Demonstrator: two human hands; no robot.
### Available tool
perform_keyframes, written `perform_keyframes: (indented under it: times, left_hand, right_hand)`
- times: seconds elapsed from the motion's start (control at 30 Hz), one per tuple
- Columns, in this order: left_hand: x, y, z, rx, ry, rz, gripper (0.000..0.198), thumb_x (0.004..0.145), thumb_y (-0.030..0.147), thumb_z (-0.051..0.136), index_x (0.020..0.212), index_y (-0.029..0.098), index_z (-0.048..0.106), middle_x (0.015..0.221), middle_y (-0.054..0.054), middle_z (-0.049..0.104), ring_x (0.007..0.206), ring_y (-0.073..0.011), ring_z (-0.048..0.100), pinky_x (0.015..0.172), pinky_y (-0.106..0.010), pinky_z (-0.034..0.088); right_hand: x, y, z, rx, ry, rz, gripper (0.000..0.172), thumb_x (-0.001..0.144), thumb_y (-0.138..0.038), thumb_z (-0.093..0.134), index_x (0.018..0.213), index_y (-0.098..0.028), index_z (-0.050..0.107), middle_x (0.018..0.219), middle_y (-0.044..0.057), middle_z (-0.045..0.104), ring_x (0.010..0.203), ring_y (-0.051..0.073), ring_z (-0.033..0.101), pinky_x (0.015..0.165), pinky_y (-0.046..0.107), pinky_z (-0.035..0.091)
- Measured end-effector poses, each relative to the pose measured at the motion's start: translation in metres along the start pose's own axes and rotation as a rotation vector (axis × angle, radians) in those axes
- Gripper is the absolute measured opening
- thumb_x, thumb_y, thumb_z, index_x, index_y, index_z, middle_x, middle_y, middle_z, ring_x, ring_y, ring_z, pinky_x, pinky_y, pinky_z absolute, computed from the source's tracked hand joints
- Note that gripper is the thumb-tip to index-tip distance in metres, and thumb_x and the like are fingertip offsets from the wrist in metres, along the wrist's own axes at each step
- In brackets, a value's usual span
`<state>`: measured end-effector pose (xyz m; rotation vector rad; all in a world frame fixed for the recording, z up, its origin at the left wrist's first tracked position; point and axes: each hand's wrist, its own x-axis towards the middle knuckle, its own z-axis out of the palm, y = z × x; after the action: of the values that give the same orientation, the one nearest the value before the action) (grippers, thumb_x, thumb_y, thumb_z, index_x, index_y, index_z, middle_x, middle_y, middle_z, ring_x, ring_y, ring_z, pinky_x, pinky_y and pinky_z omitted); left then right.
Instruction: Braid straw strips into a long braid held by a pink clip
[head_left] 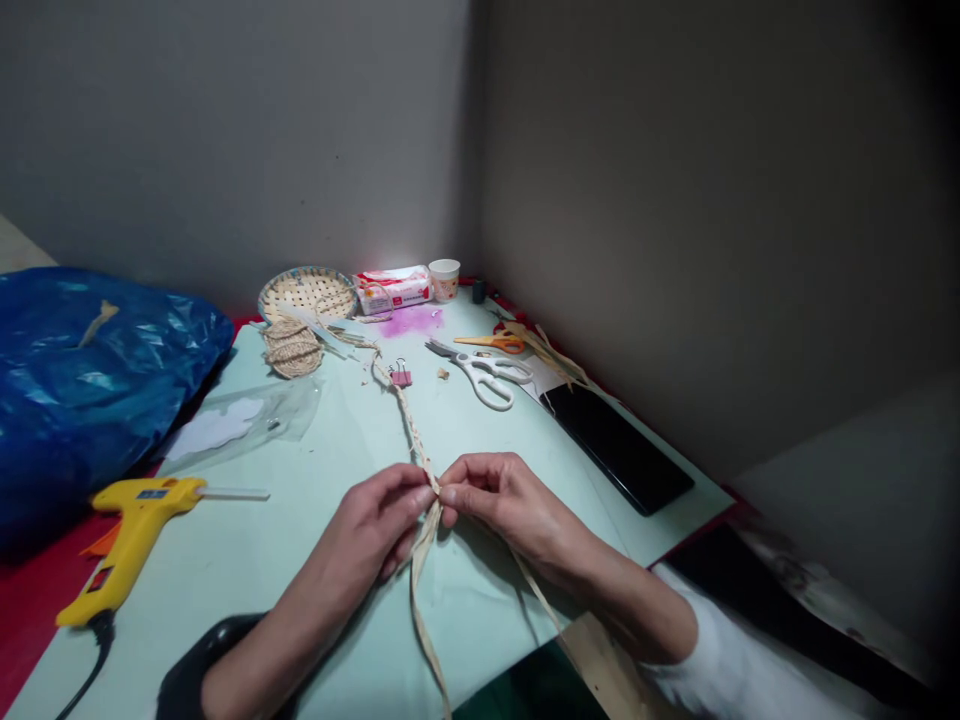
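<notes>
A braided straw cord [409,425] runs across the pale green table [247,560] from a pink binder clip [400,376] down to my hands. My left hand [379,525] pinches the braid's near end with thumb and fingers closed. Facing it, my right hand [499,500] is also closed in a pinch on the same spot. Loose flat straw strips [421,590] hang from the pinch toward the table's front edge.
A yellow glue gun [131,540] lies at the left, beside a blue plastic bag [90,380]. White scissors [484,375], orange scissors [495,343] and a black phone [619,450] lie to the right. A woven tray [304,292], tissue pack [391,288] and paper cup [444,279] stand at the back.
</notes>
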<state>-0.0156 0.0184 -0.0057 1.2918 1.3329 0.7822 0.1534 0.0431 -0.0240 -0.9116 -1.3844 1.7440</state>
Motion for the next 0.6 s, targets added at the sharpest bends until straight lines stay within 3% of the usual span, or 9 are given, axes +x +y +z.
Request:
perform_keyframes:
  times: [0.07, 0.1, 0.33, 0.6]
  left_hand:
    - [0.005, -0.003, 0.000, -0.218, -0.223, -0.146, 0.020, 0.085, 0.037, 0.058, 0.083, 0.017, 0.059, 0.052, 0.007, 0.046, 0.036, -0.0038, 0.022, 0.036, -0.018, 0.016]
    - [0.006, -0.005, 0.002, -0.285, -0.262, -0.180, 0.020, 0.085, 0.035, 0.059, 0.082, 0.016, 0.058, 0.054, 0.007, 0.047, 0.036, -0.0021, 0.018, 0.035, -0.018, 0.012]
    - [0.002, -0.011, 0.011, -0.411, -0.140, -0.192, 0.020, 0.080, 0.031, 0.065, 0.084, 0.017, 0.052, 0.060, 0.006, 0.052, 0.037, -0.0007, 0.021, 0.033, -0.014, 0.018]
    - [0.001, -0.013, 0.012, -0.332, -0.083, -0.277, 0.016, 0.082, 0.032, 0.059, 0.078, 0.017, 0.054, 0.051, 0.009, 0.039, 0.039, -0.0018, 0.018, 0.037, -0.016, 0.011]
  right_hand:
    - [-0.001, 0.001, 0.001, -0.025, -0.008, -0.008, 0.020, 0.084, -0.030, 0.060, 0.077, -0.012, 0.064, 0.066, 0.003, 0.065, 0.064, 0.013, 0.059, 0.068, 0.026, 0.044]
    - [-0.002, 0.001, 0.002, -0.063, -0.004, -0.014, 0.019, 0.085, -0.030, 0.058, 0.078, -0.012, 0.063, 0.067, 0.003, 0.066, 0.065, 0.014, 0.060, 0.069, 0.026, 0.045]
    - [-0.009, 0.008, 0.001, -0.424, 0.033, -0.095, 0.015, 0.091, -0.018, 0.046, 0.092, -0.017, 0.061, 0.077, 0.001, 0.067, 0.074, 0.013, 0.060, 0.071, 0.025, 0.042]
    - [-0.016, 0.005, 0.007, -0.570, 0.068, -0.113, 0.014, 0.091, -0.013, 0.044, 0.102, -0.021, 0.046, 0.073, -0.004, 0.061, 0.071, 0.013, 0.054, 0.068, 0.025, 0.039]
